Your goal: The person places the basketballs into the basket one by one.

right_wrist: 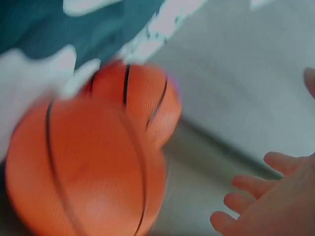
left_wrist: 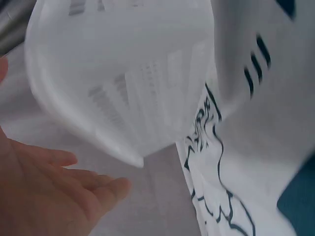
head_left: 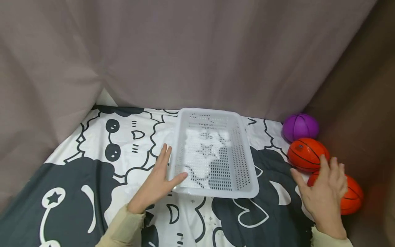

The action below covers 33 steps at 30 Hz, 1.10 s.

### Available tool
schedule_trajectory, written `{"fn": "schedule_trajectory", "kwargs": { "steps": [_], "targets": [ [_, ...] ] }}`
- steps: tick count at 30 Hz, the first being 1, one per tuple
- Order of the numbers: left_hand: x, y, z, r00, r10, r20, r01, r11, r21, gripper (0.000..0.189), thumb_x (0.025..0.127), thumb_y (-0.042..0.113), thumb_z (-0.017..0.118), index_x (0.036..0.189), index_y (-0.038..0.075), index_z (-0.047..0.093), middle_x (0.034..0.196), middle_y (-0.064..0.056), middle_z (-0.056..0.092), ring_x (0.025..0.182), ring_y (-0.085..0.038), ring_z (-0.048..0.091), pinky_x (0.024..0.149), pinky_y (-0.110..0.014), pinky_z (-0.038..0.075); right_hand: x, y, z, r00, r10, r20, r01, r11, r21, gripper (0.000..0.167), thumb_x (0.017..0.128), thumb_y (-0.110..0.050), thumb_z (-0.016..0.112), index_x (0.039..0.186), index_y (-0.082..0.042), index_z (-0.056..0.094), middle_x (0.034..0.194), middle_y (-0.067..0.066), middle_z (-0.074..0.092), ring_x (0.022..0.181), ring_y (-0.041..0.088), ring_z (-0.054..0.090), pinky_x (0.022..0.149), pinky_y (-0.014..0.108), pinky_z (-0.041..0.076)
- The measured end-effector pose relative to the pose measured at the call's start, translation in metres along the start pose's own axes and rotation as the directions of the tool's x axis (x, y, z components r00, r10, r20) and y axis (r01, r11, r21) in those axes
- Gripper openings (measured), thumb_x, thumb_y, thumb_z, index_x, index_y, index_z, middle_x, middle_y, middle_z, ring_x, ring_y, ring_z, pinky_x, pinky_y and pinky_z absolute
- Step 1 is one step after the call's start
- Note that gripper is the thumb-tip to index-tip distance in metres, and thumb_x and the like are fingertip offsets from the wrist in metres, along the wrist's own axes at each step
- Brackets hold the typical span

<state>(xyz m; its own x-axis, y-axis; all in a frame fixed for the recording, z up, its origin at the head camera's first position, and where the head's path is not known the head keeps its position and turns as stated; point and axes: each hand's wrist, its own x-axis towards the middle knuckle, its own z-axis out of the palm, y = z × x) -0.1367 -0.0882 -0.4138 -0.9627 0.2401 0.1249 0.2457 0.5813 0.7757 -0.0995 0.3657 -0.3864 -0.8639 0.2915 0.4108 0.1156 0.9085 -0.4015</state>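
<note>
A white perforated plastic basket [head_left: 216,193] stands on the patterned cloth, with nothing inside it. Beside its near left corner is my left hand [head_left: 157,183], fingers extended; in the left wrist view the hand [left_wrist: 64,196] appears apart from the basket wall [left_wrist: 118,118]. On the right, my right hand [head_left: 327,195] hovers over the nearest orange ball [head_left: 353,195], fingers spread and holding nothing. That ball [right_wrist: 88,167] looks separate from the fingers in the right wrist view. A second orange ball [head_left: 307,154] and a purple ball [head_left: 300,127] lie behind it in a row.
Black-and-white cartoon cloth [head_left: 129,185] covers the surface. A grey-brown curtain [head_left: 191,55] hangs along the back, and a darker brown one [head_left: 370,103] closes off the right side, close to the balls.
</note>
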Motion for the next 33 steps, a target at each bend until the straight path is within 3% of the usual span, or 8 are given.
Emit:
{"fn": "schedule_trajectory", "kwargs": {
  "steps": [5, 9, 12, 16, 20, 27, 29, 33],
  "targets": [
    [0.002, -0.001, 0.028, 0.98, 0.174, -0.098, -0.168, 0.984, 0.061, 0.102, 0.081, 0.062, 0.067, 0.157, 0.015, 0.016, 0.163, 0.0, 0.001, 0.148, -0.024, 0.004, 0.113, -0.055, 0.02, -0.015, 0.033, -0.019, 0.976, 0.183, -0.12, -0.189, 0.981, -0.046, 0.096, 0.084, -0.048, 0.066, 0.152, 0.0, 0.019, 0.156, 0.029, 0.005, 0.141, 0.046, -0.001, 0.103, 0.068, 0.002],
    [-0.001, -0.005, 0.041, 0.966, 0.241, -0.09, -0.23, 0.966, 0.119, 0.102, 0.081, 0.064, 0.066, 0.156, 0.014, 0.019, 0.163, -0.007, 0.007, 0.148, -0.025, 0.003, 0.112, -0.056, 0.022, -0.024, 0.055, -0.018, 0.938, 0.329, -0.107, -0.338, 0.938, -0.078, 0.101, 0.083, -0.058, 0.062, 0.153, -0.001, 0.015, 0.156, 0.029, 0.002, 0.139, 0.048, 0.001, 0.104, 0.069, 0.003],
    [-0.005, -0.007, 0.044, 0.976, 0.206, -0.075, -0.194, 0.97, 0.144, 0.111, 0.076, 0.07, 0.066, 0.155, 0.007, 0.02, 0.163, -0.009, 0.005, 0.148, -0.026, 0.001, 0.112, -0.054, 0.024, -0.025, 0.061, -0.009, 0.917, 0.395, -0.059, -0.399, 0.911, -0.106, 0.106, 0.082, -0.063, 0.061, 0.153, -0.002, 0.011, 0.156, 0.031, -0.001, 0.139, 0.049, 0.001, 0.104, 0.069, 0.004],
    [-0.007, -0.005, 0.04, 0.991, 0.115, -0.065, -0.104, 0.983, 0.15, 0.128, 0.066, 0.078, 0.067, 0.154, 0.001, 0.016, 0.162, -0.007, -0.008, 0.148, -0.025, -0.003, 0.114, -0.047, 0.02, -0.02, 0.062, 0.002, 0.917, 0.398, -0.034, -0.399, 0.907, -0.137, 0.111, 0.079, -0.063, 0.064, 0.153, -0.001, 0.008, 0.155, 0.032, -0.001, 0.138, 0.052, 0.003, 0.102, 0.071, 0.007],
    [-0.003, -0.002, 0.037, 0.998, 0.053, -0.016, -0.051, 0.992, 0.118, 0.139, 0.06, 0.082, 0.067, 0.154, 0.001, 0.006, 0.161, -0.002, -0.016, 0.147, -0.02, -0.001, 0.115, -0.041, 0.019, -0.019, 0.062, 0.006, 0.915, 0.387, -0.112, -0.4, 0.902, -0.159, 0.117, 0.075, -0.064, 0.067, 0.153, 0.0, 0.007, 0.15, 0.035, 0.01, 0.134, 0.054, 0.009, 0.099, 0.071, 0.009],
    [0.004, -0.002, 0.038, 0.999, 0.025, 0.027, -0.027, 0.997, 0.07, 0.142, 0.059, 0.081, 0.07, 0.154, 0.002, 0.0, 0.16, 0.001, -0.02, 0.146, -0.02, 0.002, 0.114, -0.038, 0.022, -0.018, 0.055, 0.015, 0.83, 0.553, -0.075, -0.55, 0.786, -0.283, 0.118, 0.072, -0.058, 0.073, 0.151, 0.002, 0.01, 0.145, 0.036, 0.009, 0.129, 0.056, 0.013, 0.099, 0.069, 0.013],
    [0.004, -0.003, 0.037, 1.0, 0.021, 0.022, -0.023, 0.997, 0.07, 0.141, 0.059, 0.081, 0.07, 0.154, 0.002, 0.001, 0.16, 0.001, -0.02, 0.146, -0.021, 0.003, 0.114, -0.038, 0.022, -0.017, 0.053, 0.02, 0.829, 0.554, -0.076, -0.554, 0.794, -0.25, 0.115, 0.07, -0.054, 0.076, 0.151, 0.001, 0.014, 0.149, 0.034, 0.006, 0.13, 0.055, 0.013, 0.099, 0.068, 0.014],
    [0.007, -0.005, 0.034, 1.0, 0.01, 0.006, -0.011, 0.998, 0.069, 0.14, 0.059, 0.081, 0.069, 0.154, 0.003, 0.003, 0.16, 0.001, -0.02, 0.146, -0.022, 0.004, 0.113, -0.04, 0.024, -0.013, 0.05, 0.027, 0.853, 0.515, -0.089, -0.522, 0.834, -0.181, 0.114, 0.07, -0.05, 0.078, 0.151, -0.002, 0.016, 0.153, 0.031, 0.004, 0.133, 0.051, 0.012, 0.097, 0.07, 0.017]
  ]
}}
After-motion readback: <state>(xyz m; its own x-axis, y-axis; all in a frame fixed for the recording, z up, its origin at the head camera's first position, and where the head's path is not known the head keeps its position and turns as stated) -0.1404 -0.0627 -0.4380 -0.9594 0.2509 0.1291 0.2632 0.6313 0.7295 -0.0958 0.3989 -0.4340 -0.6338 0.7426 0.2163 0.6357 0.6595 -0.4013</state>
